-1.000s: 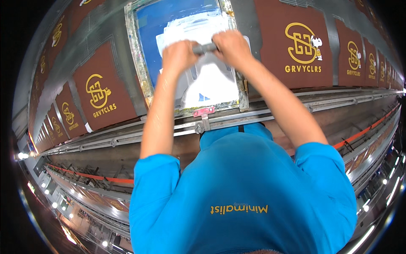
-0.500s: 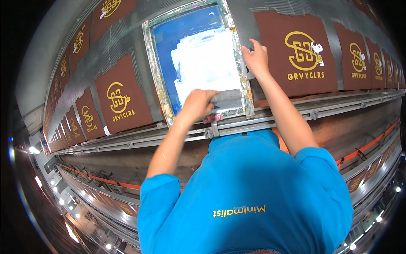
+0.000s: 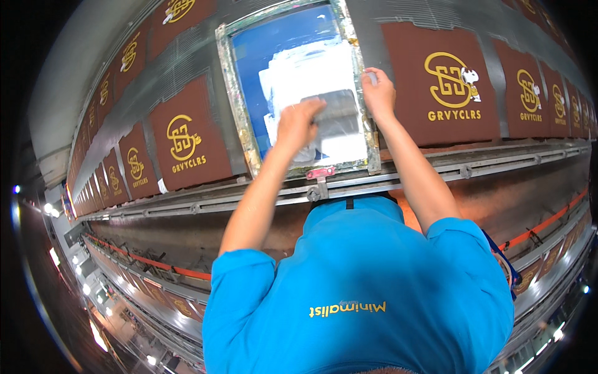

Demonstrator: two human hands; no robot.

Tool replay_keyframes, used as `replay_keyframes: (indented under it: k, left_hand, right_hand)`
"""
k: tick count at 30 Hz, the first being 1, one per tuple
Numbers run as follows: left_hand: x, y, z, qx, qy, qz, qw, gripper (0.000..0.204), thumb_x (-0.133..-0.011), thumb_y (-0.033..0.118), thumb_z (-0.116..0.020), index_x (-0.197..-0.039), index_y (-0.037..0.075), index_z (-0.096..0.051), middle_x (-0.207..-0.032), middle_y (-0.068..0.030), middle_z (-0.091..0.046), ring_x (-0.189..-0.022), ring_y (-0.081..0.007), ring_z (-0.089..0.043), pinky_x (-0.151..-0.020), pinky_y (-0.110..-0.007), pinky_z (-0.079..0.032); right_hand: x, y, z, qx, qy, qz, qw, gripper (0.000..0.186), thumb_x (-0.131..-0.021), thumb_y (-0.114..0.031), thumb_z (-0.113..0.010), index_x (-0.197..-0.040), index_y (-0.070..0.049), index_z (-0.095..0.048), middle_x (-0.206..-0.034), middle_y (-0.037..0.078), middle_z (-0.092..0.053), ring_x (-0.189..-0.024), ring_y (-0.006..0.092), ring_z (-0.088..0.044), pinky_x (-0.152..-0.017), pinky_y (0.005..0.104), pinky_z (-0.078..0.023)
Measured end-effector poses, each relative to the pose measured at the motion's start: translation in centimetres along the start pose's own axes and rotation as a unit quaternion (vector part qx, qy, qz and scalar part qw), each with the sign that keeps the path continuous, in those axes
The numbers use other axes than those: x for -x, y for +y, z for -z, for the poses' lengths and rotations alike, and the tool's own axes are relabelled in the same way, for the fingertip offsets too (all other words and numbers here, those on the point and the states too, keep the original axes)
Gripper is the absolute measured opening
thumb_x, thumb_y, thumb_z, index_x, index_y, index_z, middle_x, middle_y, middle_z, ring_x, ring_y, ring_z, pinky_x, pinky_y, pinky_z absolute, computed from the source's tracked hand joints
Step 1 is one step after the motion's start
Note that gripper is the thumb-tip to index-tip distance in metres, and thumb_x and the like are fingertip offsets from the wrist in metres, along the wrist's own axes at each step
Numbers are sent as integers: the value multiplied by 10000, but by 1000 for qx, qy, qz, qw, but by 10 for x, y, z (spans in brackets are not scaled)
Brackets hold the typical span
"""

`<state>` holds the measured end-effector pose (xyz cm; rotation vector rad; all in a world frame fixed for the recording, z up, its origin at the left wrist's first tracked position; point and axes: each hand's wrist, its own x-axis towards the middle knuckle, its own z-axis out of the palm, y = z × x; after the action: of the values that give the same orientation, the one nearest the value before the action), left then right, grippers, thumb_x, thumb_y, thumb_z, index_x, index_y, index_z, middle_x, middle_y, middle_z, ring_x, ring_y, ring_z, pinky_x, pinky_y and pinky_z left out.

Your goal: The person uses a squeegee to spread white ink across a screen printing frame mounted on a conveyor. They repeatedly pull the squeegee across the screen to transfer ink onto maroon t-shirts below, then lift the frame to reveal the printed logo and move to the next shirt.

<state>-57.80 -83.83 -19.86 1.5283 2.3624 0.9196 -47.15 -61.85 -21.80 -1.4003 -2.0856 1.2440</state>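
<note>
A printing screen [image 3: 249, 140] in a worn, paint-crusted frame lies over the long table, its blue mesh [image 3: 249, 50] largely covered with white ink [image 3: 296, 68]. My left hand [image 3: 298, 128] is closed at the left end of a flat dark grey squeegee [image 3: 339, 112], which rests on the inked mesh; motion blurs the fingers a little. At the frame's right edge, my right hand [image 3: 379, 96] has its fingers curled against the rim, with a small pale grey piece showing beside them. A red clamp [image 3: 321, 173] sits at the frame's near edge.
Brown printed fabric panels [image 3: 445, 84] line the table on both sides, with another printed panel [image 3: 187, 131] left of the screen. A metal rail [image 3: 430, 169] runs along the near edge. Beyond it stretches an orange strip [image 3: 542, 224].
My left hand and the squeegee have moved away from me across the mesh. My right hand, earlier with fingers apart, has come down and closed on the frame's right edge.
</note>
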Motion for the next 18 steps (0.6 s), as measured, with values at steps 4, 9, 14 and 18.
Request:
replay_keyframes:
  k: [4, 9, 14, 18]
  left_hand:
    - [96, 52, -12, -46, -70, 46, 995, 749, -660, -28, -726, -1385, 141, -653, -1438, -105, -639, -1338, -307, -595, -1078, -484, -445]
    - [130, 53, 35, 33, -45, 32, 998, 738, -706, 14, -772, -1420, 148, -638, -1469, -97, -621, -1357, -296, -573, -1122, -483, -417]
    - [164, -41, 104, 34, -68, 74, 994, 636, -724, 21, -747, -1346, 144, -699, -1399, -82, -676, -1324, -265, -596, -1122, -468, -405]
    - [213, -136, 177, 58, -90, 109, 988, 554, -717, 68, -798, -1263, 146, -750, -1335, -72, -716, -1277, -270, -627, -1088, -465, -427]
  right_hand:
    - [-9, 16, -2, -13, -19, 85, 996, 413, -938, -388, -707, -1226, -92, -709, -1117, 225, -750, -1065, 397, -718, -940, 460, -539]
    - [18, -37, -7, -30, 12, 61, 998, 359, -966, -428, -713, -1117, -105, -754, -1002, 131, -776, -923, 261, -726, -835, 419, -547]
    - [58, -69, -118, -78, 14, 153, 985, 313, -971, -364, -723, -1112, -86, -751, -939, 113, -756, -873, 227, -697, -821, 396, -545]
    - [112, -88, -234, -112, 4, 156, 981, 300, -966, -286, -733, -1154, -52, -720, -989, 115, -729, -842, 197, -669, -793, 361, -544]
